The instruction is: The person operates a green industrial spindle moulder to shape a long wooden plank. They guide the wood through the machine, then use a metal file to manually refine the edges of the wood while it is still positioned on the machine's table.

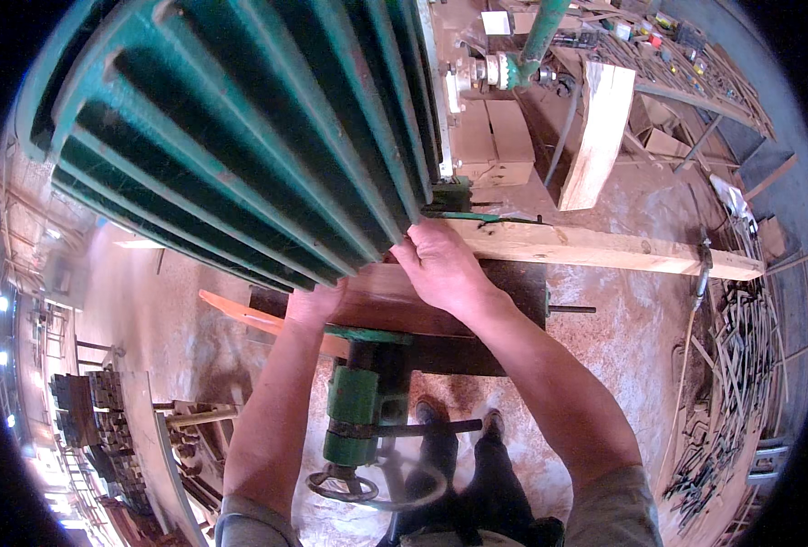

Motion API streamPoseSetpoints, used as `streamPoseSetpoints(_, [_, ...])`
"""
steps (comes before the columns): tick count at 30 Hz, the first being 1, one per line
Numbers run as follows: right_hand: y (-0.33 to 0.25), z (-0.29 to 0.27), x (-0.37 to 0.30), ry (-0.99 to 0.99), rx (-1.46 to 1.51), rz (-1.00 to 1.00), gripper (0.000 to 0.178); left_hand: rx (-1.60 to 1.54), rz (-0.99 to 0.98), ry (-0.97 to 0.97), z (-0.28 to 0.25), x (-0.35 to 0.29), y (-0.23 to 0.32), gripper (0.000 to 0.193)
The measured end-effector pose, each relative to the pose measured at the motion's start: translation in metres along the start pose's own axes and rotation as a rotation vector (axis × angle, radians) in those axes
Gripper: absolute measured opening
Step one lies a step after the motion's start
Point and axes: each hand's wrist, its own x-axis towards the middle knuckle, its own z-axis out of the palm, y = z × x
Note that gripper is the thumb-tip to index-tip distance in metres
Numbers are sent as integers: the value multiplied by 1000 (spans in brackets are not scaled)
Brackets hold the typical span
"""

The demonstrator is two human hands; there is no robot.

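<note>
A long pale wooden plank (pixel 604 248) lies across the dark machine table (pixel 513 283) and runs out to the right. My right hand (pixel 442 264) rests flat on the plank's near end, fingers pressed against it beside the big green ribbed machine housing (pixel 240 137). My left hand (pixel 311 305) is mostly hidden under that housing, at the left edge of a reddish board (pixel 376 296); I cannot see what its fingers hold. An orange wood strip (pixel 240 316) sticks out to the left below it.
A green post with a handwheel (pixel 349 428) stands between my arms. A thick pale beam (pixel 597 132) leans at the back. Sawdust covers the floor (pixel 622 346). Piles of thin offcuts (pixel 732 383) lie on the right; stacked timber (pixel 103 410) on the left.
</note>
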Motion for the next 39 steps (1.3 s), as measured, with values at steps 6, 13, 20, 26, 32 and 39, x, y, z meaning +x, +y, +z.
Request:
streamPoseSetpoints(6, [9,12,-2,73,73,-5,22,44,-77,-112,-8,6,11,39])
streamPoseSetpoints(13, [6,31,-7,249,130,62,20,-213,-85,-100,-12,0,-2,46])
streamPoseSetpoints(20, [13,38,5,169,519,393,27,-62,-73,-84,-14,-2,10,53])
streamPoseSetpoints(26, [3,27,10,-22,660,516,26,51,114,-32,-15,-4,-2,48])
streamPoseSetpoints(32, [7,29,8,29,758,494,20,-312,-188,-388,-48,16,16,35])
streamPoseSetpoints(39, [7,28,5,35,622,620,9,-365,-254,-390,-43,28,21,31])
